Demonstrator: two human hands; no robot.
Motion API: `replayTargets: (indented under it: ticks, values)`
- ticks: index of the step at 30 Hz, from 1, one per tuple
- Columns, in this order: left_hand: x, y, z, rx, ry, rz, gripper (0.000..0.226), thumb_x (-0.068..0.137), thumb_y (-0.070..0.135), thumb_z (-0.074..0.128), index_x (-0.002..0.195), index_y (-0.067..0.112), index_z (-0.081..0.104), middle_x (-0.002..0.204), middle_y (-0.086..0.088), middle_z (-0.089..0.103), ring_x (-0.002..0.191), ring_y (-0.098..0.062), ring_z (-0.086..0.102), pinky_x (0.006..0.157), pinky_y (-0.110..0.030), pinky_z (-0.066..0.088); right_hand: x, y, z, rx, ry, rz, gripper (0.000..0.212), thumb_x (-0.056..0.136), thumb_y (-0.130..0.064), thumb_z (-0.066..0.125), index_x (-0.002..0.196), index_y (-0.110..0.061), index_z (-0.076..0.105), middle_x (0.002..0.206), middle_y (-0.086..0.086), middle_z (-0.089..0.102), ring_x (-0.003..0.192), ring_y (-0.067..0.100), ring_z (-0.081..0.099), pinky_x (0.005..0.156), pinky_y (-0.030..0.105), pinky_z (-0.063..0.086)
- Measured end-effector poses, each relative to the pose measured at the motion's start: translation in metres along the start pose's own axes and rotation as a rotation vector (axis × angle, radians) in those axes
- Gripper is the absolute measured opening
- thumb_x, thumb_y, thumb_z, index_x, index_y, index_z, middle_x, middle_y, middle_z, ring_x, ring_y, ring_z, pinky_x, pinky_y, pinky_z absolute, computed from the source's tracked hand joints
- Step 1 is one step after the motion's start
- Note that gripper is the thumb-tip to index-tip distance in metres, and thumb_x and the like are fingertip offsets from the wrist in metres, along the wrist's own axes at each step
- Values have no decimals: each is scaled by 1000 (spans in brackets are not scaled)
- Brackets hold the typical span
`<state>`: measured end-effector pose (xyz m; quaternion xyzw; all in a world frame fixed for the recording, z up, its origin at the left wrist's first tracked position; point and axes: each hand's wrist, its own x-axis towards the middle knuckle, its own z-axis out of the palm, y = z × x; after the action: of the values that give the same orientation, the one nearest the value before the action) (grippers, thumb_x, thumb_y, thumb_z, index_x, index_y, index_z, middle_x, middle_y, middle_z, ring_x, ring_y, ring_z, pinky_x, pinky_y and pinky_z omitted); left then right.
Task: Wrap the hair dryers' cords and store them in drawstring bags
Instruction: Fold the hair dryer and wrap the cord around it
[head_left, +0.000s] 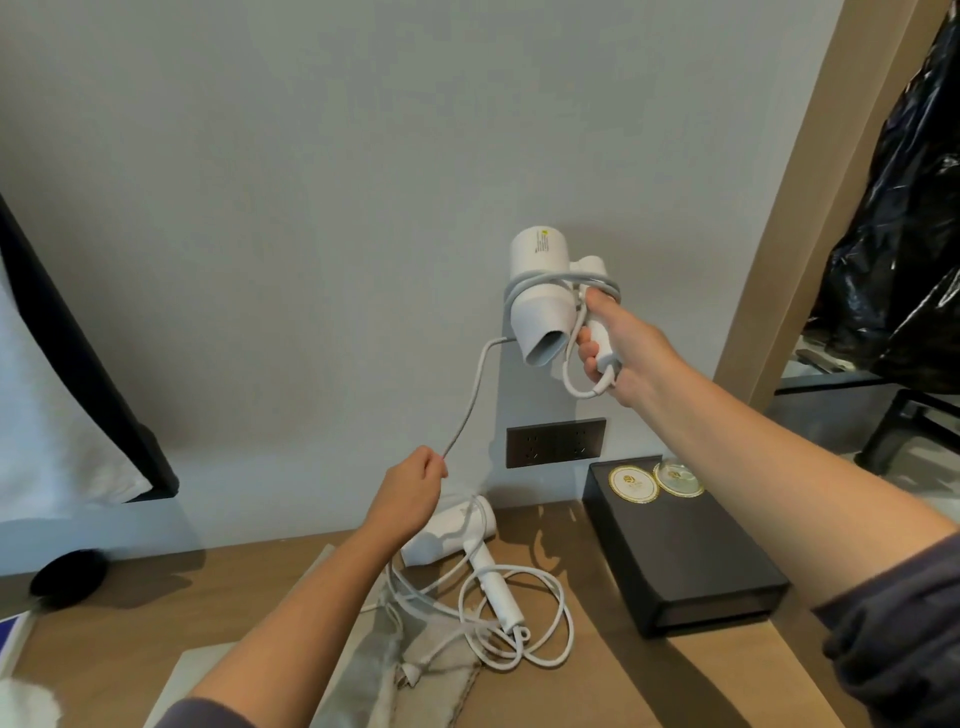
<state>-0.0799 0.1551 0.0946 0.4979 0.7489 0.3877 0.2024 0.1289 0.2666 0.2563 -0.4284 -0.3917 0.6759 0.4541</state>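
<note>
My right hand (618, 348) grips the handle of a white hair dryer (540, 291), held up in front of the grey wall. Its white cord (470, 400) loops a couple of times around the dryer's barrel, then runs down and left to my left hand (415, 488), which pinches it in a closed fist. A second white hair dryer (457, 535) lies on the wooden desk (649, 686) below, its cord (550, 623) in loose coils. Beige drawstring bags (431, 670) lie flat under that cord at the desk's front.
A black box (685, 561) bearing two round gold coasters stands at the desk's right. A dark wall socket panel (556, 441) sits below the raised dryer. A black round object (67, 577) rests at the left, and a black plastic bag (904, 234) hangs at the right.
</note>
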Motion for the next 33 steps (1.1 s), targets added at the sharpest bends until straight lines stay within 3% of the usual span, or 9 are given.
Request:
replayTargets:
  ticks: [5,9,13,16,20,24,27,31,33]
  values:
    - [-10,26,11,-20,3,119,25,94,36,56,109,20,44,72,-1,51,63,-11,49,60,-20,42,-7,1,3,-45,-21,-39,23,89,-37,68,97,-16,64,64,3,56,44,10,46,43,19,44]
    - [-5,48,8,-199,77,141,19,94,30,57,104,17,47,75,-13,55,63,-17,54,53,-25,51,-10,3,3,-89,-49,-56,23,90,-36,67,100,-16,64,64,4,56,47,12,46,42,19,43]
    - [-3,71,2,-383,184,158,16,98,25,50,107,17,41,72,-11,55,53,-15,53,53,-26,53,-11,8,1,-123,-55,-94,23,91,-33,66,105,-16,65,65,5,56,48,13,45,45,22,41]
    - [-7,75,-7,-467,279,162,6,100,24,45,98,19,42,69,-8,52,48,-16,49,46,-28,51,-12,9,-4,-138,-30,-137,19,91,-33,66,104,-19,65,67,6,56,47,13,46,47,24,41]
    - [-8,65,-15,-259,342,208,20,101,23,42,85,14,49,66,-4,49,56,-13,43,49,-17,37,-12,12,-11,-160,-5,-203,18,92,-31,65,106,-19,66,69,8,54,47,14,44,48,26,39]
    - [-2,59,-19,-178,82,13,29,99,20,40,76,12,55,61,-3,45,50,-15,37,44,-24,31,-12,19,-15,-259,-9,-310,8,92,-29,65,99,-33,65,69,8,55,47,14,44,47,27,39]
    - [-1,60,-28,-112,-117,-106,32,100,21,38,80,9,60,61,-4,42,46,-15,33,40,-22,28,-9,25,-19,-365,-10,-375,21,91,-28,66,112,-28,65,75,8,58,49,15,46,42,26,40]
    - [-4,66,-41,261,-234,68,41,102,29,38,75,14,66,63,0,47,56,-14,42,54,-26,36,-6,31,-24,-551,-26,-481,27,90,-29,66,116,-32,63,79,0,60,53,15,50,43,25,42]
    - [-10,70,-48,382,-298,183,41,101,34,40,73,19,66,61,3,49,57,-13,44,59,-28,36,-4,33,-28,-683,-23,-527,35,87,-35,67,121,-39,60,83,-6,63,61,16,56,50,29,48]
